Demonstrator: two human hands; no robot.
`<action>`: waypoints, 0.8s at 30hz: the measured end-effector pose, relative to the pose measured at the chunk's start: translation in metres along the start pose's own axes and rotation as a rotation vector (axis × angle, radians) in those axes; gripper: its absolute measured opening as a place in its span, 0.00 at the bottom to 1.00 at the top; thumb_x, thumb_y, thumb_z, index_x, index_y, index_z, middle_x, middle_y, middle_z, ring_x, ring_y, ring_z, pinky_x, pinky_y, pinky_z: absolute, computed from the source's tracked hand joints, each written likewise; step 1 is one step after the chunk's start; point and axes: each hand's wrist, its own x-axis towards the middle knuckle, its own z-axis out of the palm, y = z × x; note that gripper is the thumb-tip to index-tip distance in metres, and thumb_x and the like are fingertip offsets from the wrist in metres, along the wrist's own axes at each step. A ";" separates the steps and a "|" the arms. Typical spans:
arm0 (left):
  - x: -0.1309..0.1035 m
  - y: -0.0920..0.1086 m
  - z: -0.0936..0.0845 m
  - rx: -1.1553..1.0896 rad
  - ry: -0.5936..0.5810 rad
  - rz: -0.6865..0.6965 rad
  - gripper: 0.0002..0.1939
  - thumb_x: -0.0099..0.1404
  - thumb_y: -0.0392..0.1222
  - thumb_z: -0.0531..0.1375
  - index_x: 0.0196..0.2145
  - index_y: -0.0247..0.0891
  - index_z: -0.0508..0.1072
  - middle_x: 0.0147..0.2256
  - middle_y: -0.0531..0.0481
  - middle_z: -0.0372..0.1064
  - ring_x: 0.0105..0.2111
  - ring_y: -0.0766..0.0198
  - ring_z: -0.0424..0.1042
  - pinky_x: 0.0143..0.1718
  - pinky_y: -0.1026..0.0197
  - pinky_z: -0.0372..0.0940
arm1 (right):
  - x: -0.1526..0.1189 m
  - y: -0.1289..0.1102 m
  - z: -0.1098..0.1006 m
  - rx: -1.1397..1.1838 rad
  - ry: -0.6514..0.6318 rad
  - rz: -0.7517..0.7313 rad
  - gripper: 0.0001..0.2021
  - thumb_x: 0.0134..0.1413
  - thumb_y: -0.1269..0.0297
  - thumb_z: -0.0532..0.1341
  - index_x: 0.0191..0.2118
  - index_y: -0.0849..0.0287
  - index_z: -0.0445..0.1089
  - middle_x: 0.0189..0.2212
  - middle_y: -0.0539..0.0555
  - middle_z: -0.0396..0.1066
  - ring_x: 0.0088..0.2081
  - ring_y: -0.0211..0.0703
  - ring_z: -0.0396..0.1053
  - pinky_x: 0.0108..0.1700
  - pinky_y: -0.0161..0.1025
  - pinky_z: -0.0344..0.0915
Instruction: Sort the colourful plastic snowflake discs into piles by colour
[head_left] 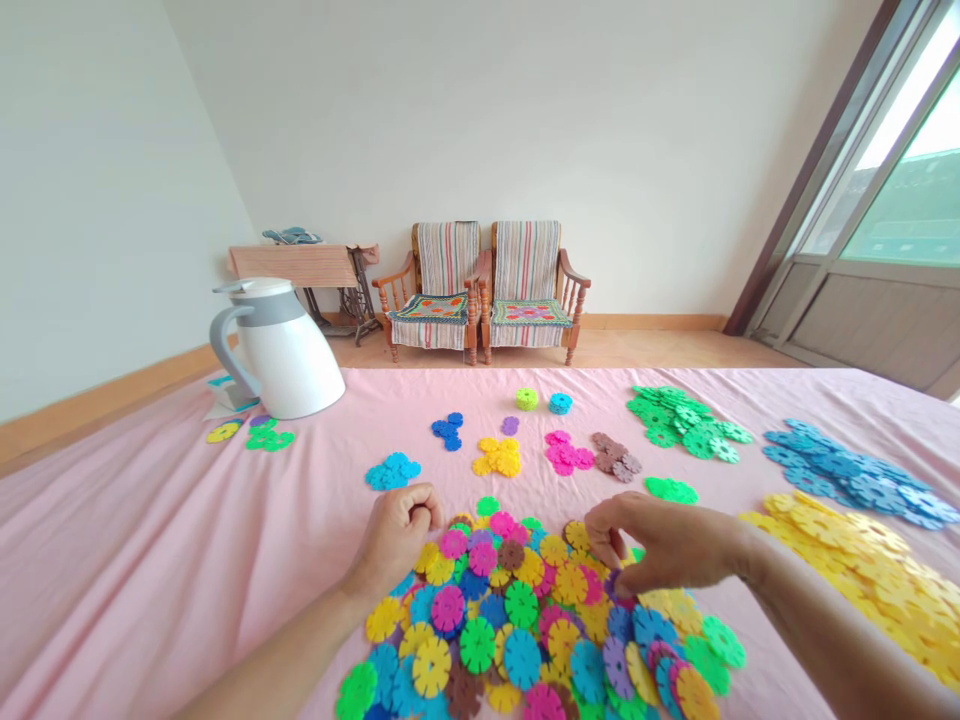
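Observation:
A heap of slotted plastic discs in mixed colours (480, 640) spreads over the pink cloth right before me. At the heap's upper left edge, my left hand (405, 525) is closed, thumb against curled fingers; whatever it may hold is hidden. My right hand (660, 540) reaches down over the heap's right side, thumb and bent fingers apart, close to a purple disc (613, 584). Beyond the hands lie small single-colour groups: light blue discs (393, 471), yellow discs (496, 457), pink discs (568, 454), brown discs (616, 458) and dark blue discs (448, 432).
Larger piles of green discs (682, 420), blue discs (855, 472) and yellow discs (862, 570) lie to the right. Two short stacks, lime (526, 399) and blue (560, 403), stand farther back. A white jug (289, 355) stands at the left. Two wooden armchairs (480, 290) are beyond the table.

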 end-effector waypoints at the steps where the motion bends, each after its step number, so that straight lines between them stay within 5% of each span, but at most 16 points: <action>1: 0.000 0.000 0.000 0.001 0.002 -0.001 0.09 0.46 0.32 0.46 0.15 0.39 0.63 0.17 0.53 0.65 0.21 0.65 0.65 0.26 0.65 0.58 | 0.000 0.000 -0.003 0.043 -0.013 -0.010 0.04 0.42 0.69 0.63 0.26 0.58 0.65 0.26 0.46 0.65 0.30 0.36 0.63 0.32 0.33 0.58; 6: -0.001 -0.003 0.001 -0.003 0.004 0.005 0.10 0.45 0.32 0.46 0.15 0.39 0.63 0.18 0.53 0.65 0.21 0.64 0.65 0.26 0.64 0.58 | 0.020 0.008 -0.011 0.275 0.133 -0.001 0.06 0.46 0.67 0.62 0.26 0.59 0.62 0.20 0.44 0.63 0.24 0.32 0.60 0.27 0.30 0.55; 11: -0.002 -0.003 0.001 -0.008 -0.004 0.006 0.10 0.46 0.31 0.46 0.16 0.38 0.64 0.18 0.53 0.66 0.21 0.64 0.65 0.26 0.65 0.58 | 0.085 0.022 -0.008 0.368 0.536 0.153 0.05 0.44 0.70 0.61 0.24 0.59 0.62 0.18 0.47 0.69 0.21 0.34 0.65 0.22 0.30 0.56; 17: -0.002 0.000 0.000 0.011 -0.005 -0.009 0.11 0.46 0.31 0.46 0.16 0.38 0.65 0.18 0.52 0.67 0.21 0.64 0.66 0.26 0.64 0.59 | 0.146 0.033 -0.010 0.361 0.744 0.226 0.03 0.47 0.75 0.56 0.27 0.61 0.63 0.22 0.51 0.71 0.24 0.36 0.71 0.24 0.30 0.61; 20: -0.003 -0.001 0.000 0.016 -0.003 -0.004 0.12 0.46 0.31 0.46 0.16 0.38 0.66 0.19 0.52 0.68 0.22 0.64 0.67 0.27 0.65 0.59 | 0.145 0.029 -0.007 0.327 0.783 0.222 0.02 0.51 0.72 0.54 0.30 0.61 0.64 0.27 0.53 0.71 0.24 0.36 0.71 0.25 0.31 0.62; 24: -0.003 -0.001 0.001 0.043 0.007 0.016 0.12 0.47 0.30 0.46 0.17 0.38 0.66 0.19 0.52 0.68 0.22 0.64 0.67 0.27 0.65 0.60 | 0.110 0.011 0.010 0.243 0.772 0.148 0.07 0.54 0.65 0.55 0.28 0.59 0.65 0.24 0.50 0.70 0.26 0.38 0.70 0.29 0.34 0.63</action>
